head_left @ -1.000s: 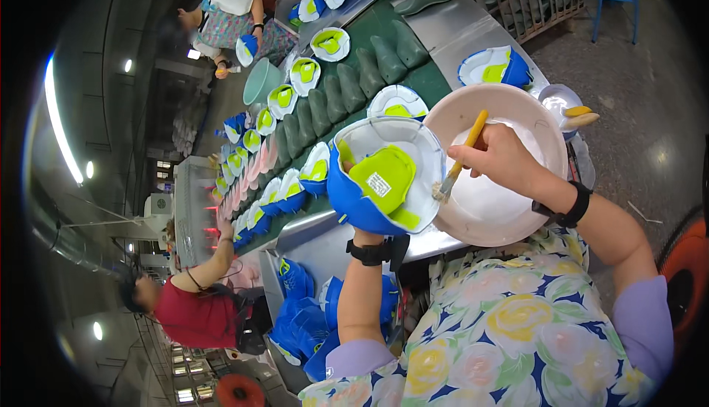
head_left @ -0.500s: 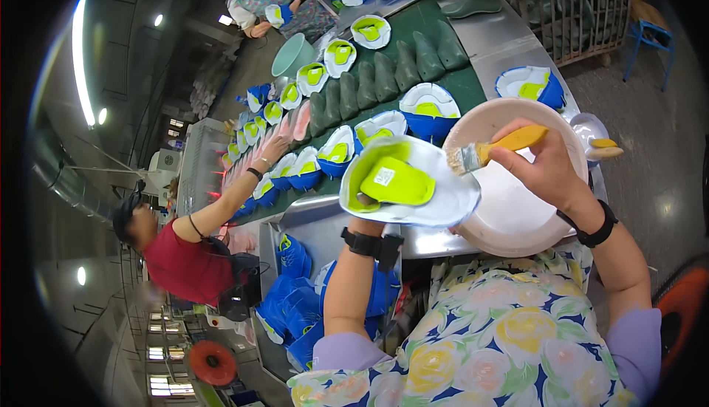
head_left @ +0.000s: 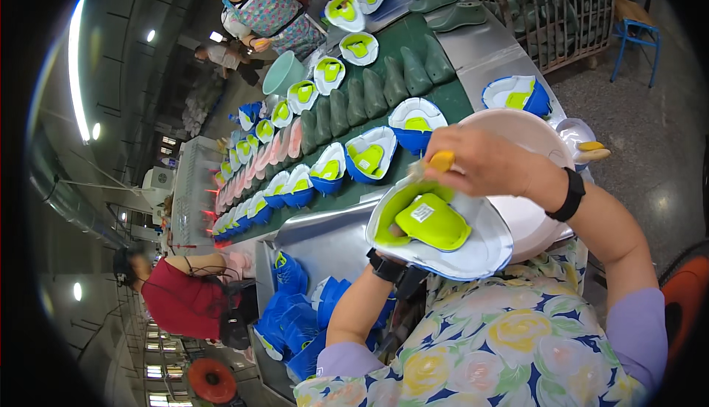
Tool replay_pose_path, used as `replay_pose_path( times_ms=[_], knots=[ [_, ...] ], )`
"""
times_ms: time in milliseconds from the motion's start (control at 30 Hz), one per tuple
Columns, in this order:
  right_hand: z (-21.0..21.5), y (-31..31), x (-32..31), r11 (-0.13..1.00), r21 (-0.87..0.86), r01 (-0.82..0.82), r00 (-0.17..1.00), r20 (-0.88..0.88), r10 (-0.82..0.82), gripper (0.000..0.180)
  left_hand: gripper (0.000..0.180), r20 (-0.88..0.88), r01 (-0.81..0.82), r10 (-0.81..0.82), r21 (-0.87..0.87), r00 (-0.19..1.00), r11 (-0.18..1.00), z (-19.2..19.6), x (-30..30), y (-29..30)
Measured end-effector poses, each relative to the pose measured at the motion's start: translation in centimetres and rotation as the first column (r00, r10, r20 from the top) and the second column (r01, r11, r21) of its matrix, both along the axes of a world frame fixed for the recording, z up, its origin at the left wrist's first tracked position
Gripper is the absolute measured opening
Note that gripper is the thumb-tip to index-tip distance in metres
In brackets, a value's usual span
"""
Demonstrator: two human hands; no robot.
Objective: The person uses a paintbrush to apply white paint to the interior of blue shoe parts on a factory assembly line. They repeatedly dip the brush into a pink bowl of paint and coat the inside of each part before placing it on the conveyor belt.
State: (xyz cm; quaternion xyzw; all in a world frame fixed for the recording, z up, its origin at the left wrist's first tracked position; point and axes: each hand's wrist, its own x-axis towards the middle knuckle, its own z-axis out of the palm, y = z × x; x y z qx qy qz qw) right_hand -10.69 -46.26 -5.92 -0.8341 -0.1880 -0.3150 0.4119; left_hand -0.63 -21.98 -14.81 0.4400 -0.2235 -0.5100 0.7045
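Observation:
My left hand (head_left: 399, 231), mostly hidden, holds up a shoe upper (head_left: 484, 241) from beneath. The upper has a white underside, a blue edge and a lime-green lining with a pale printed label. In my right hand (head_left: 480, 157) is a brush with a yellow handle (head_left: 442, 160), gripped in closed fingers. Its blurred bristles are at the upper's far left rim; I cannot tell whether they touch. Behind the upper and my right forearm stands a pale pink basin (head_left: 538, 222), partly covered by both.
A green conveyor (head_left: 461, 93) carries blue uppers (head_left: 369, 156) and dark green shoe lasts (head_left: 374, 91). Blue uppers (head_left: 295, 315) lie heaped in a metal tray (head_left: 332, 226). A clear container (head_left: 572, 132) stands right of the basin. Co-workers stand left (head_left: 185, 296) and far (head_left: 269, 15).
My left hand has brought the upper nearer and rightward, over the basin's front. The brush has moved leftward to its far rim. The co-worker in red has drawn an arm back from the conveyor.

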Motion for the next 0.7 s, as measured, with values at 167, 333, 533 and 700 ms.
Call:
replay_pose_path(
  times_ms=[167, 333, 533, 700],
  knots=[
    [-0.9, -2.1, -1.3, 0.980, 0.035, 0.197, 0.924, -0.342, -0.173, 0.027, 0.107, 0.076, -0.282, 0.277, 0.074, 0.958, 0.957, 5.2, -0.9, -0.1],
    [-1.1, -2.0, -3.1, 0.965, 0.096, 0.245, 0.772, -0.622, -0.134, 0.037, 0.060, 0.053, -0.284, 0.284, -0.005, 0.957, 0.959, 2.9, 2.2, 1.8],
    [-2.4, -1.1, -4.4, 0.865, 0.378, 0.331, 0.752, -0.659, 0.001, 0.031, 0.060, 0.031, -0.558, 0.560, -0.057, 0.828, 0.828, 0.1, 8.2, 7.9],
    [-3.9, -2.7, -7.1, 0.759, 0.545, 0.355, 0.827, -0.562, 0.017, 0.023, 0.055, 0.701, -0.737, 0.538, -0.025, 0.469, 0.675, -3.2, 11.8, 18.7]
  ],
)
